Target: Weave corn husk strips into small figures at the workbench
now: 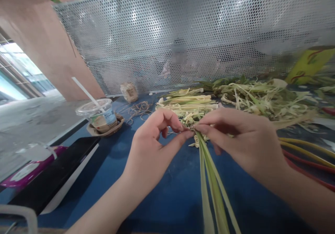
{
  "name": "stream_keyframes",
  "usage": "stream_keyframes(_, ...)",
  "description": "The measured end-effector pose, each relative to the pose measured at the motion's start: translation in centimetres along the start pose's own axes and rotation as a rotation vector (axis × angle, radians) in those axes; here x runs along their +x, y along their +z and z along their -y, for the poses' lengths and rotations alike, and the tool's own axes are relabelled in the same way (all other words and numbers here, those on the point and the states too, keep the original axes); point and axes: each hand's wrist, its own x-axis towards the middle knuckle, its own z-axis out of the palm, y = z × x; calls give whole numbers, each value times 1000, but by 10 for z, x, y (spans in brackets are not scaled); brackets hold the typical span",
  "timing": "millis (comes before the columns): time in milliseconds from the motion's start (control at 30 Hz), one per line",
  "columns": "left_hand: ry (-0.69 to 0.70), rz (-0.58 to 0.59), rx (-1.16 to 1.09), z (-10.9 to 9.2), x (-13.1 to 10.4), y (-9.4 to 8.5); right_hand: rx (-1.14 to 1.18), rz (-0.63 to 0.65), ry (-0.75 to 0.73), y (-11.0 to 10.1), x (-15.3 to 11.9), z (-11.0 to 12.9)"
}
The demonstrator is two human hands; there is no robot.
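Note:
Long pale-green leaf strips [214,188] fan down toward the front table edge from a narrow top end. At that end, my right hand [240,136] is pinched on the strips between thumb and fingers. My left hand [154,146] meets it there, thumb and forefinger pressed together at the tip; what it pinches is too small to make out. Just behind the fingertips lies a small heap of pale curled pieces [192,117], partly hidden by my hands. Beyond it, a flat bundle of yellow-green strips [187,103] rests on the blue table [162,199].
A lidded cup [101,115] with a straw stands in a brown dish at the left, near thin brown cord [140,110]. Nearer are a black flat object [60,171] and a purple packet [34,167]. Loose leaves [264,99] lie back right, before a perforated metal screen [183,28].

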Motion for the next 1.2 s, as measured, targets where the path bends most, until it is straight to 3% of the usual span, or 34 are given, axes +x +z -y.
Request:
stream_keyframes(167, -37, 14, -71, 5, 3, 9, 177, -100, 126, 11, -5, -11)
stream_keyframes(300, -101, -4, -230, 10, 8, 15, 379, 29, 244, 12, 0, -22)
stream_keyframes(500, -107, 24, -133, 18, 10, 18, 534, 98, 389, 13, 8, -37)
stream_keyframes(667, 56, -43, -7, 22, 11, 22, 522, 101, 409, 16, 8, -39)
stream_keyframes(933, -197, -59, -178, 33, 20, 28, 502, 77, 512, 27, 6, -52)
stream_keyframes(1067, -124, -105, -193, 41, 20, 30, 493, 66, 514, 30, 6, -51)
stream_keyframes(1200, -74, -187, -51, 42, 18, 32, 502, 34, 523, 33, 5, -49)
